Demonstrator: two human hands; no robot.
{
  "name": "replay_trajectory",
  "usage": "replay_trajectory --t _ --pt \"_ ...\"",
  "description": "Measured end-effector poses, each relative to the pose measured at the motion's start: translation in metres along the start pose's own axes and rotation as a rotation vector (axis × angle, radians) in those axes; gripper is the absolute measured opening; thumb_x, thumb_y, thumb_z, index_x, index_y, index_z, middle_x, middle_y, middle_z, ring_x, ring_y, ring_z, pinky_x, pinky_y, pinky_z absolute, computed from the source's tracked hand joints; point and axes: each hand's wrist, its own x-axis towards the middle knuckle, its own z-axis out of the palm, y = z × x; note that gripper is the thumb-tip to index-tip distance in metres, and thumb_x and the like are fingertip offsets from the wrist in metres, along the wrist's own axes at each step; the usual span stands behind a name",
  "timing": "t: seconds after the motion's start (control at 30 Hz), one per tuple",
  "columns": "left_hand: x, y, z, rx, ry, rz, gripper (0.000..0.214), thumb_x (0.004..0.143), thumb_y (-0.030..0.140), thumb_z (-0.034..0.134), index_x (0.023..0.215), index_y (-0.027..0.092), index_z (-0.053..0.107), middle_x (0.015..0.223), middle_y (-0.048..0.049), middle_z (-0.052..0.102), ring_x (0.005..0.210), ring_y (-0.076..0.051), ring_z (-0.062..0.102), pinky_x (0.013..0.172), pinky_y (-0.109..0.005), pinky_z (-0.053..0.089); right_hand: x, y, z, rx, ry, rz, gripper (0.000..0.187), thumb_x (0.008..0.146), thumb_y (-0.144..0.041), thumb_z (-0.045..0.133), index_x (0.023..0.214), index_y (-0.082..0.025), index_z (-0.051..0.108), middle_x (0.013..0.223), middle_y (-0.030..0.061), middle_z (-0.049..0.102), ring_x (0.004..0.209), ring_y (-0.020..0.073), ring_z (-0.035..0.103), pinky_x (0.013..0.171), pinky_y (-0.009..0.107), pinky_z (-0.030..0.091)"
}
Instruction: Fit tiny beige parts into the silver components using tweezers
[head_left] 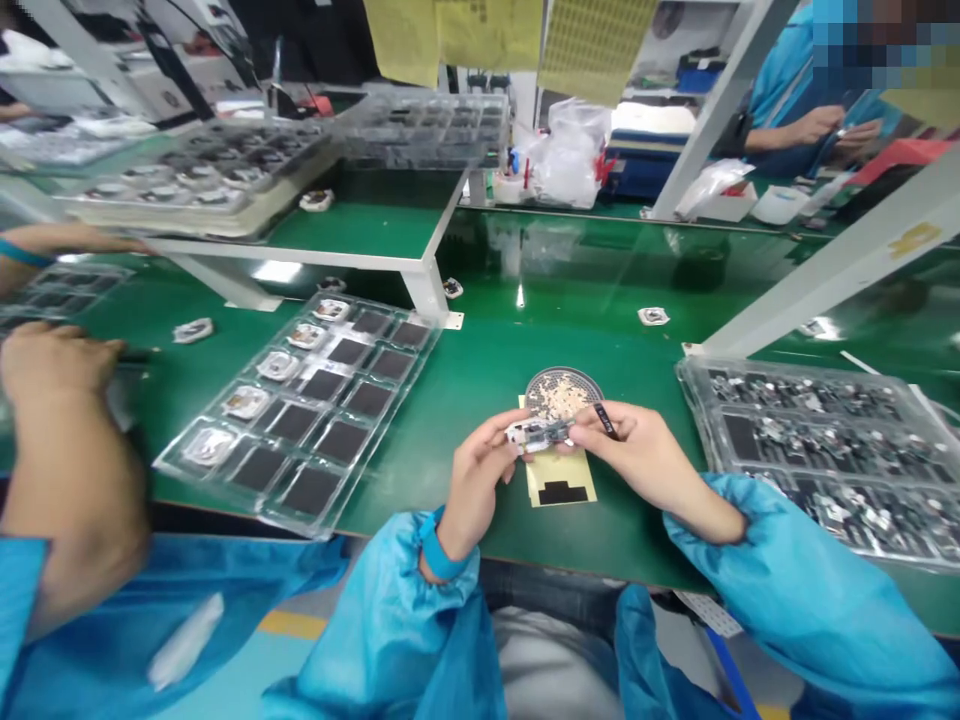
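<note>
My left hand [480, 470] pinches a small white-and-grey electronic assembly [536, 434] by its left end, just above the bench. At the assembly's other end are the closed fingertips of my right hand [637, 450]. A slim black tool with white lettering [604, 421], probably tweezers, pokes out from between the right thumb and fingers; its tip is hidden. Behind the hands sits a round dark dish [564, 374] of small beige pieces. Under them lies a yellow sheet [577, 480] bearing a black patch.
A clear compartment tray [345, 440] on the left holds several white assemblies. Stacked trays of small metal parts [832, 460] stand at the right. A white-legged shelf [300, 250] rises at back left. A co-worker's arm [71, 450] reaches in at the left; another person's hands [832, 130] work across the bench.
</note>
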Motion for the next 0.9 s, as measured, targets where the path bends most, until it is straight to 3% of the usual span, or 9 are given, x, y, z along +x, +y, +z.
replay_trajectory --t 0.13,0.27,0.43,0.7,0.9 --pt "-0.003 0.002 0.002 0.037 -0.058 0.035 0.049 0.085 0.020 0.065 0.134 0.017 0.063 0.103 -0.0072 0.070 0.077 -0.013 0.055 0.064 -0.022 0.041 -0.002 -0.001 0.002 -0.082 -0.080 0.058 0.031 0.089 -0.046 0.071 0.076 -0.018 0.073 0.075 0.0038 0.075 0.075 0.0161 0.069 0.072 0.027 0.053" --pt "-0.007 0.001 0.003 0.160 -0.081 0.041 0.057 0.085 0.018 0.065 0.142 0.020 0.057 0.107 -0.0069 0.067 0.072 -0.012 0.052 0.065 -0.023 0.041 -0.003 0.002 0.010 -0.065 -0.123 0.125 0.034 0.088 -0.050 0.072 0.076 -0.017 0.073 0.073 0.0039 0.074 0.069 0.0152 0.065 0.065 0.026 0.049" --pt "-0.007 -0.005 0.004 0.282 -0.080 0.066 0.057 0.088 0.019 0.066 0.143 0.025 0.055 0.117 -0.0072 0.066 0.069 -0.010 0.047 0.064 -0.024 0.041 -0.002 0.007 0.012 -0.050 -0.080 0.165 0.038 0.086 -0.053 0.072 0.075 -0.016 0.071 0.070 0.0044 0.072 0.067 0.0151 0.063 0.063 0.026 0.048" --pt "-0.008 -0.008 0.004 0.432 -0.019 0.109 0.049 0.090 0.035 0.070 0.137 0.023 0.063 0.110 -0.0061 0.069 0.075 -0.014 0.052 0.069 -0.026 0.043 0.000 0.006 0.008 -0.087 -0.103 0.228 0.044 0.087 -0.055 0.069 0.068 -0.015 0.070 0.067 0.0051 0.068 0.060 0.0121 0.053 0.054 0.025 0.036" --pt "-0.007 -0.011 0.002 0.485 0.006 0.119 0.048 0.091 0.038 0.070 0.137 0.027 0.065 0.092 -0.0021 0.068 0.070 -0.012 0.048 0.067 -0.026 0.042 0.001 0.009 0.009 -0.055 -0.093 0.227 0.041 0.086 -0.053 0.070 0.069 -0.016 0.069 0.067 0.0041 0.067 0.061 0.0122 0.052 0.056 0.025 0.036"
